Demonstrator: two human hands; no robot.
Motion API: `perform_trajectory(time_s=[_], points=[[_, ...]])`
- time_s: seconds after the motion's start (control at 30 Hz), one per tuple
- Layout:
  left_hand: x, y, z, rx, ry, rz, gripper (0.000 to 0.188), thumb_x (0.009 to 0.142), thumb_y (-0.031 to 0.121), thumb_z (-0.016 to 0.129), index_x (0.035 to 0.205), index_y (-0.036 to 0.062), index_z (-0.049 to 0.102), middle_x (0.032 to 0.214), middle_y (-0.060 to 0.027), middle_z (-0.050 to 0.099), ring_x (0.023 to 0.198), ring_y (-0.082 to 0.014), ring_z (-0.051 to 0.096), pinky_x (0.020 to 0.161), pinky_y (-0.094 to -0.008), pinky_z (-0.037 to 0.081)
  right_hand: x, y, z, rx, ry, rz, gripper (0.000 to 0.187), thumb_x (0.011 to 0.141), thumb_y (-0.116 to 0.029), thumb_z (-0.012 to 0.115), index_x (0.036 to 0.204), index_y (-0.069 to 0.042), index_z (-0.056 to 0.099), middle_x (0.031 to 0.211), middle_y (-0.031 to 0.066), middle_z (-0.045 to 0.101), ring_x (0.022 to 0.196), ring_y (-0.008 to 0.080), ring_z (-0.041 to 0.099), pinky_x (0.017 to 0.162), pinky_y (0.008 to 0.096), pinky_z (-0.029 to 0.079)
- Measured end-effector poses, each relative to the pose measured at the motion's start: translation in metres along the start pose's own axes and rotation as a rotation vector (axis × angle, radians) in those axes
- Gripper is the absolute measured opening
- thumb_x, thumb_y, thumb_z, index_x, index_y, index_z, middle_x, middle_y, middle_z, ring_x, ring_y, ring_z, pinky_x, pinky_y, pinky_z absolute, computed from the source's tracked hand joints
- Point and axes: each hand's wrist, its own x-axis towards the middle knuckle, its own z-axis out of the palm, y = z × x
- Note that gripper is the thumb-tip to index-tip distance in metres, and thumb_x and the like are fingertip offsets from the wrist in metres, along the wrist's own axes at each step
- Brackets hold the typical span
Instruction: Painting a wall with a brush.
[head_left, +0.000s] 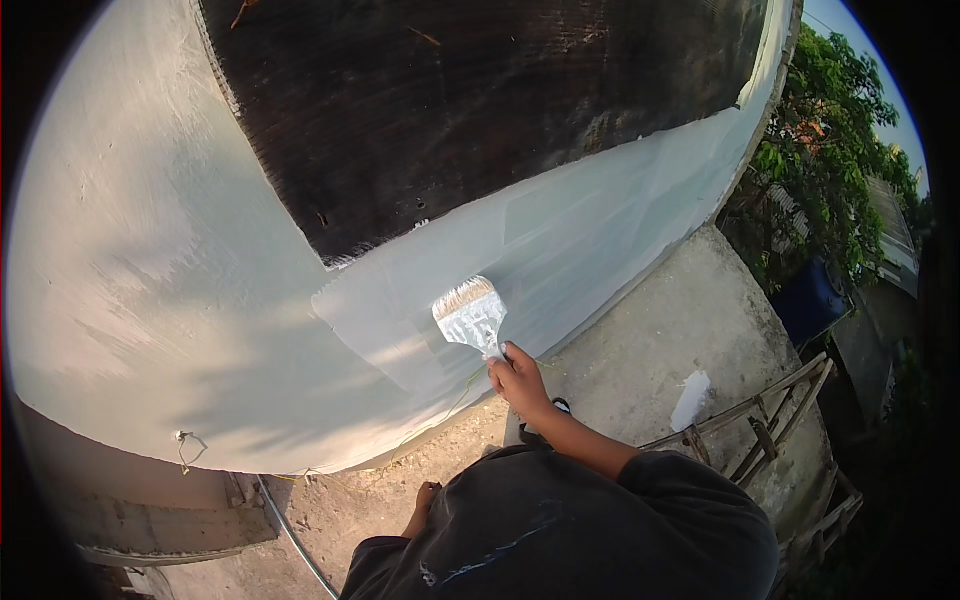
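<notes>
My right hand is closed round the handle of a wide flat paintbrush, its body smeared with white paint. The bristles point up and away from me, against or just in front of the pale blue-white wall; contact is hard to judge. Patches of fresher, lighter paint show around the brush. Above it is a large dark brown panel with white paint along its lower edge. My left hand hangs low beside my body, away from the wall; its fingers are mostly hidden.
At right lies a concrete slab with a white paint patch. A wooden ladder-like frame leans by its edge. Beyond are a blue barrel and a tree. A thin wire sticks out of the wall; a pipe runs lower left.
</notes>
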Motion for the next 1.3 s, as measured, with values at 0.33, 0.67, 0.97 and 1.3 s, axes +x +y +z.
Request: perform_trajectory(time_s=[0.33,0.67,0.97,1.3], points=[[0.004,0.002,0.0,0.049,0.063,0.034,0.032,0.081,0.034,0.065,0.083,0.0021,0.059,0.079,-0.0134,0.066,0.078,-0.0221,0.062,0.071,-0.0337,0.049,-0.004,-0.003,-0.002,-0.025,0.008,-0.019,0.01,0.09,-0.009,0.049,0.081,-0.005,0.047,0.057,-0.0009,0.042,0.046,0.0058,0.035,0.042,0.0223,0.028],[-0.001,-0.002,-0.002,0.023,0.036,-0.019,0.034,0.08,0.036,0.068,0.085,0.0028,0.059,0.08,-0.0129,0.066,0.075,-0.0214,0.062,0.067,-0.0337,0.049,-0.01,0.006,0.007,-0.202,-0.074,-0.101,0.012,0.089,-0.01,0.052,0.08,-0.005,0.046,0.059,-0.0013,0.044,0.049,0.0049,0.038,0.045,0.022,0.029],[-0.001,-0.009,0.002,-0.058,-0.003,0.003,0.035,0.081,0.035,0.066,0.085,0.0012,0.059,0.08,-0.013,0.066,0.077,-0.0209,0.062,0.068,-0.0334,0.049,-0.004,0.011,0.014,-0.215,0.008,-0.117,0.014,0.09,-0.009,0.051,0.078,-0.005,0.045,0.058,-0.002,0.043,0.049,0.0049,0.036,0.044,0.023,0.028],[0.011,-0.064,0.003,-0.016,0.043,-0.021,0.034,0.081,0.034,0.066,0.085,0.0006,0.059,0.08,-0.013,0.066,0.076,-0.0216,0.062,0.067,-0.0337,0.049,-0.008,0.007,0.011,-0.129,0.057,-0.049,0.012,0.09,-0.01,0.051,0.079,-0.005,0.047,0.059,-0.0018,0.044,0.051,0.0045,0.038,0.046,0.0224,0.03]])
